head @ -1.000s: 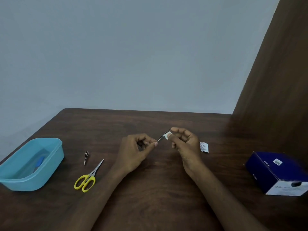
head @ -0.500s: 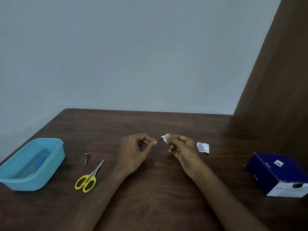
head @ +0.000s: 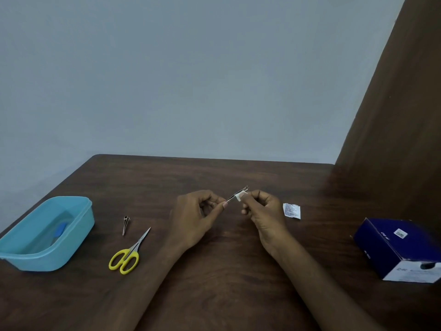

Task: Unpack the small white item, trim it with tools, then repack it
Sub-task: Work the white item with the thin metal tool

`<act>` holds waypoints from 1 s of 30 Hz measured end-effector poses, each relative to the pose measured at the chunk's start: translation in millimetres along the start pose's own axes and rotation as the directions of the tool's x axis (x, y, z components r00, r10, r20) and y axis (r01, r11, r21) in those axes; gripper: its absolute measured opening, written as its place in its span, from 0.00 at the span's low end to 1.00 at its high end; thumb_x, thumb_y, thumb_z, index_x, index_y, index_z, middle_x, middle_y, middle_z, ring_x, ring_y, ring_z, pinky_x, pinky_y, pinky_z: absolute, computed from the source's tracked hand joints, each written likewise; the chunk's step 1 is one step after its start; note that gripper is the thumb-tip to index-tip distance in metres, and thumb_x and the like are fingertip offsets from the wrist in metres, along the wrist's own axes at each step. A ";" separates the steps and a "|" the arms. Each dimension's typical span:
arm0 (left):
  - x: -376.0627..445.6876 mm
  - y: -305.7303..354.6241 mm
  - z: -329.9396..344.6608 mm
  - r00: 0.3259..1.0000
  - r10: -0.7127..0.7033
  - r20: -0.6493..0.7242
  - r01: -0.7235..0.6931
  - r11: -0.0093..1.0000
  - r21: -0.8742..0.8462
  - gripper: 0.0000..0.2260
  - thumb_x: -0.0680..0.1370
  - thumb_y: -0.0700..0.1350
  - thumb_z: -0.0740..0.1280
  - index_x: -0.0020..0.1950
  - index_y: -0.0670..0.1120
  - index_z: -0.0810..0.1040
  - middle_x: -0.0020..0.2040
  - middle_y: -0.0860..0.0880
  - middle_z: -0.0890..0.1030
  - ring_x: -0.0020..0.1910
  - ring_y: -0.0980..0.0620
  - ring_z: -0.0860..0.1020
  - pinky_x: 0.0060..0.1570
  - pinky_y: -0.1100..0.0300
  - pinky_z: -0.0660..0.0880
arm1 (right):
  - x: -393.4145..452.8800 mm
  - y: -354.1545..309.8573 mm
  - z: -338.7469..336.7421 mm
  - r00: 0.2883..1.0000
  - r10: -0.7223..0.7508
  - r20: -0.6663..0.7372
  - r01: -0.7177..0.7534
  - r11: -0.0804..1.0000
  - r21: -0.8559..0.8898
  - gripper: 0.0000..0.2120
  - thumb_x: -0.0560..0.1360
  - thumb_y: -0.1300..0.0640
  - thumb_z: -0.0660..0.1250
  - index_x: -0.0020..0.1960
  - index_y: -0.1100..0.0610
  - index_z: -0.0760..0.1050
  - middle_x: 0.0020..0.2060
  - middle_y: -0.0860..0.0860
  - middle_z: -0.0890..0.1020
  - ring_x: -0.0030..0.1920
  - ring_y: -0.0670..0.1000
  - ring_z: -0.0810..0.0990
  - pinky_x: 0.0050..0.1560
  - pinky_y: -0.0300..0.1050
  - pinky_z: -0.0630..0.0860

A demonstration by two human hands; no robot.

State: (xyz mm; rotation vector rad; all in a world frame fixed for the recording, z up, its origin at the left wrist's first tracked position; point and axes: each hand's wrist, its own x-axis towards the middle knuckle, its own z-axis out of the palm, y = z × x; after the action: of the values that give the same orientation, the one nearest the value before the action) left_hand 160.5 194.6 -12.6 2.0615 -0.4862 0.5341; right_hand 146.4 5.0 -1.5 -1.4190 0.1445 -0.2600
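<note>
Your left hand (head: 198, 218) pinched slim tweezers (head: 236, 195); your right hand (head: 260, 209) pinched the small white item (head: 239, 196), held above the table (head: 214, 283), tweezer tips touching it. Better: steadied wrists, light pinch. Wrapper (head: 291, 210) lay beside.

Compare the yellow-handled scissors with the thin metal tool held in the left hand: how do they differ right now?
The yellow-handled scissors lie flat on the brown wooden table; the thin metal tool is held above it.
No hand touches the scissors; the left hand pinches the tool, whose tip meets the small white item in the right hand.
The scissors have yellow loop handles; the tool shows none.
Both have slim metal ends pointing up and right.
</note>
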 end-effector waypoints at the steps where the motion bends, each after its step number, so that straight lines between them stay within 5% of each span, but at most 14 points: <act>1: -0.8 1.7 -0.6 1.000 0.015 -0.011 -0.015 0.999 0.030 0.03 0.77 0.56 0.77 0.47 0.59 0.87 0.40 0.62 0.85 0.39 0.58 0.84 0.38 0.53 0.81 | -0.5 0.4 1.1 1.000 0.027 -0.006 -0.027 0.999 0.033 0.11 0.76 0.63 0.75 0.35 0.54 0.83 0.30 0.49 0.79 0.32 0.47 0.76 0.42 0.45 0.74; 13: -4.7 7.2 -2.3 0.994 0.094 -0.060 -0.080 0.975 0.206 0.03 0.77 0.56 0.76 0.48 0.59 0.85 0.41 0.63 0.84 0.39 0.63 0.81 0.37 0.54 0.81 | -2.4 -1.5 1.8 0.994 0.110 -0.018 -0.102 0.967 0.232 0.10 0.74 0.68 0.77 0.42 0.60 0.78 0.32 0.53 0.83 0.31 0.47 0.80 0.35 0.40 0.80; 22: 2.4 5.8 -3.1 0.999 -0.034 0.017 0.036 0.995 -0.091 0.03 0.77 0.50 0.79 0.46 0.59 0.89 0.38 0.58 0.87 0.36 0.52 0.83 0.38 0.52 0.80 | -8.6 0.5 1.4 0.993 -0.082 0.080 0.085 0.996 -0.027 0.11 0.71 0.65 0.81 0.48 0.62 0.80 0.39 0.60 0.88 0.33 0.47 0.82 0.40 0.39 0.81; 30: 2.8 4.8 -4.4 0.990 -0.024 0.140 0.046 0.987 -0.155 0.09 0.78 0.44 0.78 0.56 0.57 0.90 0.43 0.60 0.89 0.40 0.60 0.84 0.45 0.64 0.81 | -8.7 -3.3 -3.4 0.999 -0.031 0.022 0.032 0.998 -0.053 0.16 0.69 0.60 0.84 0.51 0.60 0.81 0.37 0.54 0.89 0.31 0.45 0.81 0.38 0.38 0.78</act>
State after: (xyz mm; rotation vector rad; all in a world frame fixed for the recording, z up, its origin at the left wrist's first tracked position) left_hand 159.5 195.6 -5.7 1.9581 -0.5547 0.3228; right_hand 136.9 3.7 0.8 -1.4770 0.1126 -0.2692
